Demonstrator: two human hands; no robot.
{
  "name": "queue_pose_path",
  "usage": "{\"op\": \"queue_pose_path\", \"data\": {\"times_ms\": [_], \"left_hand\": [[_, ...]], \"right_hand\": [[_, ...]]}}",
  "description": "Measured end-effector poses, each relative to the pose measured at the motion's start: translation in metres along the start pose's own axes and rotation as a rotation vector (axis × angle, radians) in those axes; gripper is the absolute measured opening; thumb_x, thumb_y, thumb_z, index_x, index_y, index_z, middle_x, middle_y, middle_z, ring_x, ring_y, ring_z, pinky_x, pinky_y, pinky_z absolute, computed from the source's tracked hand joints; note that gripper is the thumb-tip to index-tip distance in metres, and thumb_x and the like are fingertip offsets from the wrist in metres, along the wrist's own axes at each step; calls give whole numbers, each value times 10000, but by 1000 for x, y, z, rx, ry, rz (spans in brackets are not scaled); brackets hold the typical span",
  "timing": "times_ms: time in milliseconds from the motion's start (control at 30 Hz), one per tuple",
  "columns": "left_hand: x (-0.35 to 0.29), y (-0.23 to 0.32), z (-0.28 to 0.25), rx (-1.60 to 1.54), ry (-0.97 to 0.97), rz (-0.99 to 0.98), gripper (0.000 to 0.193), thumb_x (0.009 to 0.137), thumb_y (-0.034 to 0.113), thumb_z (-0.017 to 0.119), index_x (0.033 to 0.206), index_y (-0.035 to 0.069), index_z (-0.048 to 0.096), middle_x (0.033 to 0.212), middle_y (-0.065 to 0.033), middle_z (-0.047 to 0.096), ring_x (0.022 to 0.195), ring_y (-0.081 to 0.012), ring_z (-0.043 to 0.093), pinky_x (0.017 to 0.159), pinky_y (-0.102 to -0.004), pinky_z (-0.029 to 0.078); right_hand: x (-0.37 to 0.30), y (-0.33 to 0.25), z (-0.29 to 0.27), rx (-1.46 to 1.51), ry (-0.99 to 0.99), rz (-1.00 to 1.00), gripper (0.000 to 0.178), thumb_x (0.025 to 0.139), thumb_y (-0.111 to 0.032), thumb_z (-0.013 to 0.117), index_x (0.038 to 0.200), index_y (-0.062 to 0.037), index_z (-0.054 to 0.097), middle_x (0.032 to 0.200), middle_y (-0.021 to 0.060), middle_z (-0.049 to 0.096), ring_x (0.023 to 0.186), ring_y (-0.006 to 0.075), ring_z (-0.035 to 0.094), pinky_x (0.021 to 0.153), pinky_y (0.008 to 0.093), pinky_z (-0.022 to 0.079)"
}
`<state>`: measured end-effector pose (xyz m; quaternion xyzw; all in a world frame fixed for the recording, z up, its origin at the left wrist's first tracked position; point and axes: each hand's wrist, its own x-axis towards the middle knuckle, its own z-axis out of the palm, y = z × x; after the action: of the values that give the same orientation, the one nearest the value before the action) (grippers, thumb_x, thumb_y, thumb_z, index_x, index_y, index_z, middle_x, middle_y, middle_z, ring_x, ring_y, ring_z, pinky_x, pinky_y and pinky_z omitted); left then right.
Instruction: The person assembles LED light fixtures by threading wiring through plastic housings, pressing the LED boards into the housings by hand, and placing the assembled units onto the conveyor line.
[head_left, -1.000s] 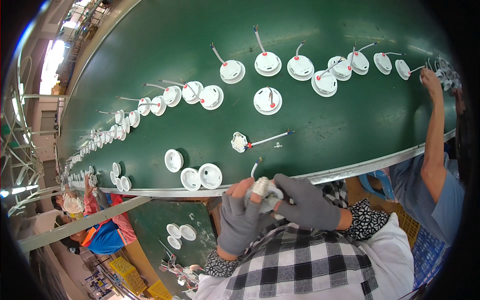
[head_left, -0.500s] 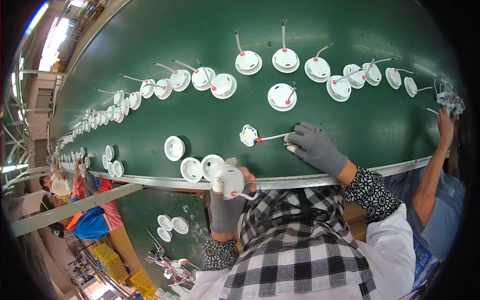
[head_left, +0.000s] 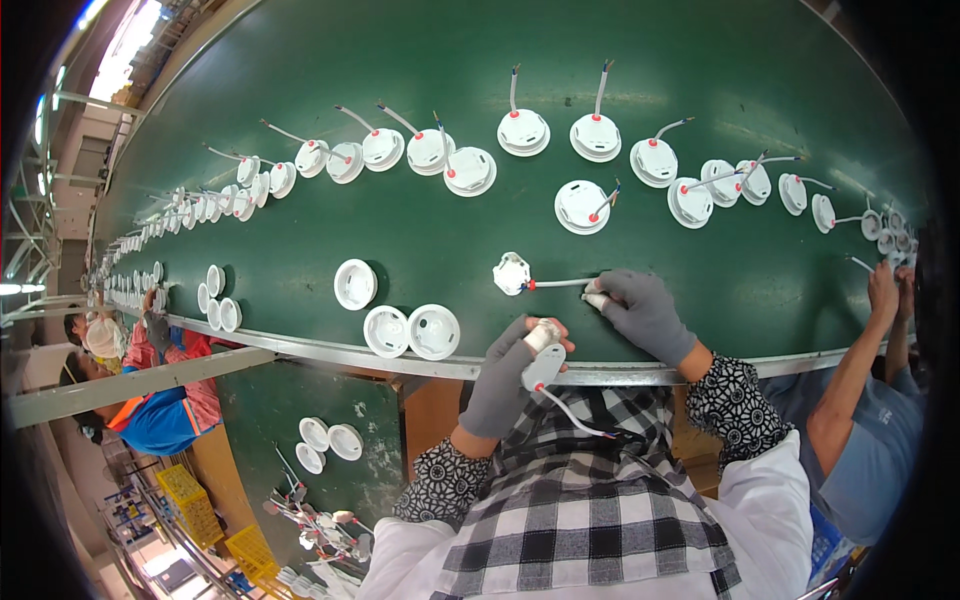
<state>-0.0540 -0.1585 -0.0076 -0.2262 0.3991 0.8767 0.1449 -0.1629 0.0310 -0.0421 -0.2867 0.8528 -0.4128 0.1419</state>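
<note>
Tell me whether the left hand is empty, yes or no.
No, the left hand holds a white housing with a cable trailing from it.

One held disc (head_left: 544, 368), one angular wired piece (head_left: 511, 274), three white cups (head_left: 434, 333) nearest hands (head_left: 500, 385) (head_left: 648, 310)

**Long green table (head_left: 430, 245) sweeps across a lamplit room**

A pale metal rim (head_left: 640, 374) edges the near side of the table, curved by the wide lens. At upper left a bright opening (head_left: 130, 42) glares white — whether window or skylight cannot be told. A strip light (head_left: 20, 289) glows at the far left, near a pale wall (head_left: 88, 155). Below, a light-coloured beam (head_left: 140, 391) slants toward the table's edge. A second green table (head_left: 375, 400), scuffed with white marks, stands at lower left, a brown panel (head_left: 428, 412) just beside it. Yellow crates (head_left: 188, 503) sit farther left — openwork, near one another.
</note>
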Motion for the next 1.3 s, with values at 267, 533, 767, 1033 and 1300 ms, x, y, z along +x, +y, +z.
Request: {"op": "queue_pose_path", "data": {"times_ms": [267,533,767,1033,1300], "left_hand": [[7,-2,24,452,39,159,198,896,142,610,1062,36,621,1067,-15,586,929,-92,559,773,-229,448],[12,-9,18,476,86,459,170,873,94,634,1034,38,625,961,23,574,839,-51,518,732,-212,426],[4,2,14,328,49,186,163,878,73,621,1039,52,621,1009,23,571,896,-60,517,800,-225,426],[3,-2,10,23,1,-63,266,950,255,550,1111,44,560,1028,-37,594,874,-123,594,750,-276,506],[-3,-10,12,-419,-116,-20,644,941,623,346,1176,42,494,1061,-124,595,929,-253,624,753,-394,562]], "right_hand": [[-15,-18,-9,1578,-273,587,133,944,-172,577,925,-41,590,606,-31,440,512,61,375,466,215,296],[-21,-34,4,1697,-285,614,150,957,-179,550,914,-42,595,609,-28,445,514,59,378,474,223,309],[-20,-71,-16,607,-26,411,184,832,-201,683,960,-70,699,588,-60,448,530,33,368,491,220,313],[-18,-83,-34,289,-63,321,207,772,-173,704,959,-86,712,550,-9,431,496,62,384,472,256,336],[-43,-84,-31,-26,88,-174,255,742,-147,714,993,-121,677,664,33,562,597,218,563,548,345,437]]}}
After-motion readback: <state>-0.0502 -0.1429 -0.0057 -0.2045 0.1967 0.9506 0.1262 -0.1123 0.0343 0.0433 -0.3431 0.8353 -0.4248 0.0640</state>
